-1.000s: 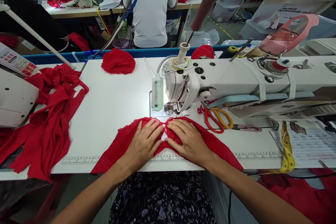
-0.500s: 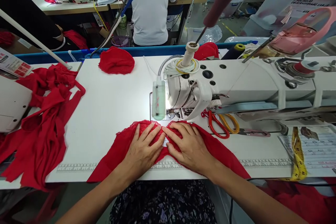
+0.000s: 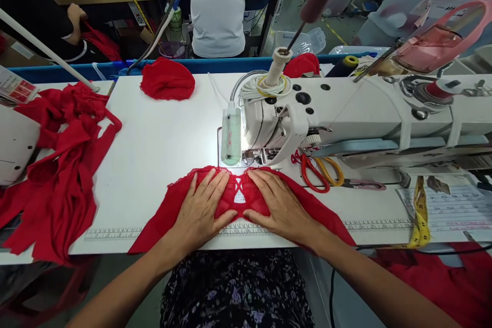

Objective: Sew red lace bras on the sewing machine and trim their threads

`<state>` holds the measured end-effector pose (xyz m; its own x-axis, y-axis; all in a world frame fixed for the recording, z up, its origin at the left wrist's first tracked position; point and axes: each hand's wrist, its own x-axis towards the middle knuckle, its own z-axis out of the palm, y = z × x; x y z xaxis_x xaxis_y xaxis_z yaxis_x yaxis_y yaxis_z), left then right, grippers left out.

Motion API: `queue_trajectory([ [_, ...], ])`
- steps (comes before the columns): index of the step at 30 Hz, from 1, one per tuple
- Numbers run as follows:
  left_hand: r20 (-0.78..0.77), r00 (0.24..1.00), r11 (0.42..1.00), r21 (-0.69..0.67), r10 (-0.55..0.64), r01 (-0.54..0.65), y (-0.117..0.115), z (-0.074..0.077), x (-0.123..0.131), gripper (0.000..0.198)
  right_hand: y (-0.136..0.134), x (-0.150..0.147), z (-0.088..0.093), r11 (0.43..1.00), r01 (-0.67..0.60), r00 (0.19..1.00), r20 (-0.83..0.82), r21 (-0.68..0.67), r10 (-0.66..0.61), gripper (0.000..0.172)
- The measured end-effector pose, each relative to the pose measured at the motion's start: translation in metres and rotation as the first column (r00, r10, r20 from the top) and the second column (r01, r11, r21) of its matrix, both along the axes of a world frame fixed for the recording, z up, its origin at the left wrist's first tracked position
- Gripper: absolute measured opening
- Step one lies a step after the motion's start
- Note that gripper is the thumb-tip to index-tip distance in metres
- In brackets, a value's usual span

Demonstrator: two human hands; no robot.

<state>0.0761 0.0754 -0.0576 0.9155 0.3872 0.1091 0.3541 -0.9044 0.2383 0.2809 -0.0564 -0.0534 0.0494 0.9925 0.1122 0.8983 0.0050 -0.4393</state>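
Red garment piece (image 3: 253, 201): spread on the near part of the bench (image 3: 149, 148), just on the near side of the sewing machine (image 3: 346, 107) and not seen under its foot. Its two sides meet at the middle, where a small opening is crossed by narrow strips (image 3: 239, 183). Lace edging (image 3: 184, 178) runs along the far edge.

Left hand (image 3: 200, 207) and right hand (image 3: 285, 206): both palm down, one on either side of the opening. Fingers extended and slightly parted, thumbs pointing towards each other; the cloth lies under them, nothing is pinched.

Progress, in my judgement: lace and centre appear joined, and the piece seems laid flat for checking or aligning. Whether seams are left to sew cannot be told; the hands hide much of the cloth.

Surroundings: red-handled scissors (image 3: 314, 177) lie to the right, a yellow tape measure (image 3: 421, 210) further right. A heap of red cloth (image 3: 71, 164) lies left; a gathered red piece (image 3: 168, 80) sits at the far side.
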Motion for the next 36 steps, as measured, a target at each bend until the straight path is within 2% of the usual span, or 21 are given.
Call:
queue_trajectory([
  [14,-0.033,0.999,0.999,0.002,-0.036,0.036,0.006,0.003,-0.001,0.08,-0.002,0.005,0.002,0.997,-0.042,0.999,-0.01,-0.059,0.041,0.088],
  [19,-0.037,0.999,0.999,-0.003,-0.04,0.039,0.007,0.003,0.0,0.081,-0.001,0.005,0.001,0.998,-0.036,0.999,-0.003,-0.047,0.036,0.089],
  [22,-0.025,0.999,0.999,-0.003,-0.045,0.045,0.005,0.006,0.001,0.082,0.0,0.006,0.005,0.997,-0.08,0.997,-0.002,-0.017,0.08,0.09],
  [25,0.05,0.998,0.998,0.044,-0.045,0.043,-0.007,0.016,-0.004,0.073,-0.01,0.002,0.017,0.99,-0.136,0.991,0.015,0.046,0.136,0.079],
  [29,0.288,0.955,0.993,0.112,-0.063,0.031,-0.04,0.025,-0.027,0.051,-0.046,-0.013,0.029,0.98,-0.118,0.993,0.042,0.161,0.113,0.055],
  [33,0.433,0.897,0.984,0.175,-0.089,0.013,-0.066,0.019,-0.056,0.04,-0.079,-0.026,0.023,0.969,-0.115,0.992,0.069,0.218,0.103,0.046],
  [36,0.454,0.889,0.99,0.139,-0.063,-0.001,-0.073,0.016,-0.062,0.038,-0.083,-0.029,0.016,0.969,-0.075,0.997,0.043,0.235,0.067,0.045],
])
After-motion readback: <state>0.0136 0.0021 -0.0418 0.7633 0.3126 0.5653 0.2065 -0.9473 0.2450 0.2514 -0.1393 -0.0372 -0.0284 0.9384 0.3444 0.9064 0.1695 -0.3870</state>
